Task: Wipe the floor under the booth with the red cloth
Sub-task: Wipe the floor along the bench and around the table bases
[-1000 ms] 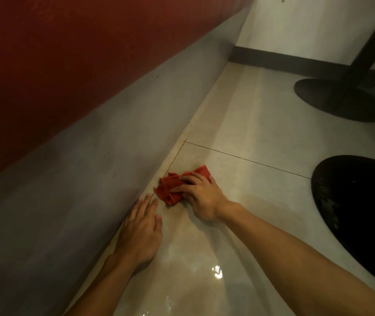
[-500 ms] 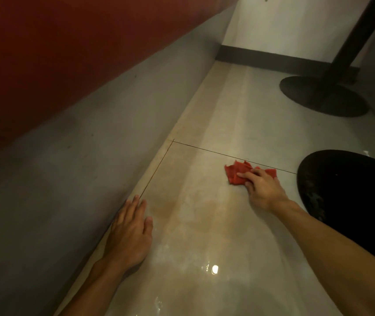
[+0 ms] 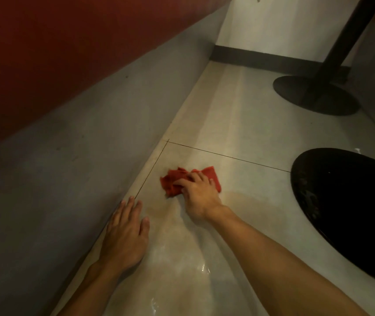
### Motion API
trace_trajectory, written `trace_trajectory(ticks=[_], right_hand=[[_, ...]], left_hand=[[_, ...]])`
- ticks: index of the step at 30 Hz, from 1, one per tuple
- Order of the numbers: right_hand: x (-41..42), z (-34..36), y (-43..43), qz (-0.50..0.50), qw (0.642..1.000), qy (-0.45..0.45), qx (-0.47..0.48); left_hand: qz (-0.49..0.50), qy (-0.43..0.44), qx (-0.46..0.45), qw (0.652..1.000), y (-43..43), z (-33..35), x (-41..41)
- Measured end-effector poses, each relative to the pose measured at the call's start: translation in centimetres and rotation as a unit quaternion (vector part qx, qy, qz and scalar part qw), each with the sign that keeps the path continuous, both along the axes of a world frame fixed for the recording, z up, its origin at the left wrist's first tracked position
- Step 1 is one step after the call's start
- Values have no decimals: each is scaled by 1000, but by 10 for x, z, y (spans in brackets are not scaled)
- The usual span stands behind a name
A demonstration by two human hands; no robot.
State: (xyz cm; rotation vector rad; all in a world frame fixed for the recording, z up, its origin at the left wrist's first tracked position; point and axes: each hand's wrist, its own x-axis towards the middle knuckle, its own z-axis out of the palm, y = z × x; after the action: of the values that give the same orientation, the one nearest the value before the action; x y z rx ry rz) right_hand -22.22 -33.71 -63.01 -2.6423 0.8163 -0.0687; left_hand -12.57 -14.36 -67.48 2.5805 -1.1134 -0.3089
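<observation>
Pressing red cloth (image 3: 177,182) onto glossy tiled floor (image 3: 239,133), right hand (image 3: 201,195) gripping it; left hand (image 3: 125,233) flat, fingers spread, beside grey booth base (image 3: 79,156).

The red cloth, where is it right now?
The red cloth lies on the tiled floor mid-view, under the right hand, just right of the booth's grey base.

Both forearms bare, no sleeves, rings or watch showing.

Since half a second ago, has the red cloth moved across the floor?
Yes. The red cloth, under the right hand, has slid left, away from the near black table base and back toward the booth's grey kickboard.
</observation>
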Motion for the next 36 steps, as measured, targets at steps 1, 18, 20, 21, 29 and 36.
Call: trace_trajectory(ticks=[1,18,20,21,29,36], right_hand=[[-1,0,5,17,1000,1,0],[-127,3,-89,-160,987,12,9],[-135,5,-91,-203,979,20,14],[-137,6,-90,-224,974,22,17],[-125,6,-73,-328,944,14,45],[-93,2,-43,-310,949,28,49]], left_hand=[[-1,1,3,1000,0,0,0],[-13,-7,-15,1000,-37,29,-4],[-19,16,-31,999,-52,34,0],[-31,26,-30,999,-59,33,4],[-82,-10,37,996,-80,17,19],[-83,-5,37,996,-79,12,21]])
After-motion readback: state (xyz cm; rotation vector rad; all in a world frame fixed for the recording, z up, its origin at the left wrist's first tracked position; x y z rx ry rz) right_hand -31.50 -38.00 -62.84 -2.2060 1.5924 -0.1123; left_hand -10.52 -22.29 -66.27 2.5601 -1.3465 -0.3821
